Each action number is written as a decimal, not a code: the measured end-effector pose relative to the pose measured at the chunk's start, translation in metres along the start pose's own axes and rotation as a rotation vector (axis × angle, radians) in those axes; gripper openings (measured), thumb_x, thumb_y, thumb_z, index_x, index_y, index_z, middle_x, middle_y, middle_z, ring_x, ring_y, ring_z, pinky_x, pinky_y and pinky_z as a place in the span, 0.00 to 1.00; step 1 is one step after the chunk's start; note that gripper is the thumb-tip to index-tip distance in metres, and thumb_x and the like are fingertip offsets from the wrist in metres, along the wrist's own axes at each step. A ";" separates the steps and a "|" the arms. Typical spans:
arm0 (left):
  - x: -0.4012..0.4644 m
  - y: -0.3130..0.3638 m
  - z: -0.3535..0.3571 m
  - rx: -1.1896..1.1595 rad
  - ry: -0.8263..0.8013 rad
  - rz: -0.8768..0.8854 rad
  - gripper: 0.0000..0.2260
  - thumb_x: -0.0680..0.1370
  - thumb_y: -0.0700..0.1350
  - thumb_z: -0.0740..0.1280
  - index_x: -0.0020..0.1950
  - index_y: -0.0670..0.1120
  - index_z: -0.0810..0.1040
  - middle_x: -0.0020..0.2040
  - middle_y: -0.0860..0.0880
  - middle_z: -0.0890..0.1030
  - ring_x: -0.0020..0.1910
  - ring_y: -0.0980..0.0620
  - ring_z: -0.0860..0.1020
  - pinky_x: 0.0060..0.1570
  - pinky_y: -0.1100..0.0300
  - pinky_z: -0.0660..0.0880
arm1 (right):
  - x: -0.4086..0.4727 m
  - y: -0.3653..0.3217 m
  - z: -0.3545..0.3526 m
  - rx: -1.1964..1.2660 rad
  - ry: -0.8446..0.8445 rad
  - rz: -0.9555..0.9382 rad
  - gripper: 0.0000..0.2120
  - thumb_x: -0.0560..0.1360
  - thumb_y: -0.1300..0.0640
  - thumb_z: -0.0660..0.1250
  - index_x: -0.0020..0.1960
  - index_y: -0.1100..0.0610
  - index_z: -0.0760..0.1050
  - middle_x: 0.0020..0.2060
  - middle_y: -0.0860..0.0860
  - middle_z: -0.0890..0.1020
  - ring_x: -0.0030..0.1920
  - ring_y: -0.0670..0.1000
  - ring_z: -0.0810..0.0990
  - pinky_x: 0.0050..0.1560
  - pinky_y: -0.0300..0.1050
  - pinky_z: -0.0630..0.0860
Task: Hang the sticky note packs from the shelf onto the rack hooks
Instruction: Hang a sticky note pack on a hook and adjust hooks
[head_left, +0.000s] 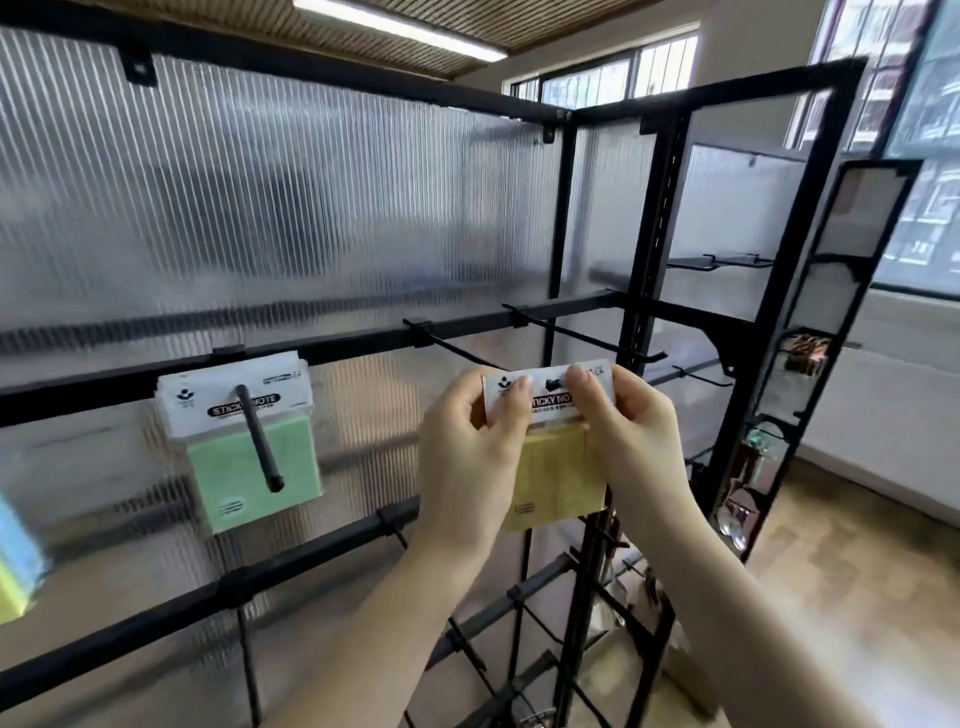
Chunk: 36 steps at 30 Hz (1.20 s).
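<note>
**Yellow pack held up at the rack**

At centre frame, the left hand (470, 447) and right hand (626, 431) pinch the white header card of a yellow sticky note pack (558, 483) — thumbs in front, one at each top corner. Behind it runs a black hook (452, 347). Centre left, green sticky note packs (244, 441) hang on another hook (260, 441) — against the ribbed translucent panel (260, 208).

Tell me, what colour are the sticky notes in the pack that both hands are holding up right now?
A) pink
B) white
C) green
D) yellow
D: the yellow pack is pinched by its white header card between the left hand and the right hand; the green pack already hangs on a hook.
</note>
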<state>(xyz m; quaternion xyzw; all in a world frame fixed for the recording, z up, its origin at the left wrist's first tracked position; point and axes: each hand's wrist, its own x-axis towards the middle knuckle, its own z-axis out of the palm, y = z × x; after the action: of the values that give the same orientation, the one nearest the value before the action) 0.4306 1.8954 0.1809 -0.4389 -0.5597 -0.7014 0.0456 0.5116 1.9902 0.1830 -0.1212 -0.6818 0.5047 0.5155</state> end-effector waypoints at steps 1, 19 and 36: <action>0.001 -0.003 -0.001 0.003 -0.008 0.009 0.12 0.79 0.48 0.65 0.40 0.41 0.75 0.33 0.48 0.75 0.30 0.53 0.72 0.30 0.64 0.70 | 0.001 0.003 0.002 0.013 -0.009 0.005 0.12 0.76 0.50 0.67 0.34 0.48 0.78 0.30 0.47 0.80 0.32 0.46 0.78 0.34 0.40 0.75; 0.031 -0.073 -0.018 0.098 0.229 -0.099 0.19 0.71 0.60 0.64 0.54 0.48 0.73 0.46 0.55 0.79 0.45 0.66 0.77 0.44 0.75 0.70 | 0.056 0.085 0.036 0.033 -0.222 0.085 0.04 0.76 0.55 0.67 0.46 0.55 0.76 0.35 0.43 0.79 0.35 0.35 0.77 0.39 0.29 0.73; 0.049 -0.107 -0.023 0.316 0.418 -0.287 0.14 0.76 0.54 0.66 0.54 0.45 0.73 0.45 0.55 0.77 0.44 0.62 0.75 0.37 0.78 0.69 | 0.081 0.122 0.065 0.027 -0.484 0.231 0.05 0.78 0.51 0.64 0.46 0.51 0.73 0.40 0.46 0.78 0.38 0.43 0.77 0.42 0.38 0.76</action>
<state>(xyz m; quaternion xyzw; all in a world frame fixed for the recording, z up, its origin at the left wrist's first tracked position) 0.3280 1.9365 0.1334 -0.1888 -0.6968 -0.6800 0.1282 0.3793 2.0655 0.1339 -0.0672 -0.7601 0.5835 0.2780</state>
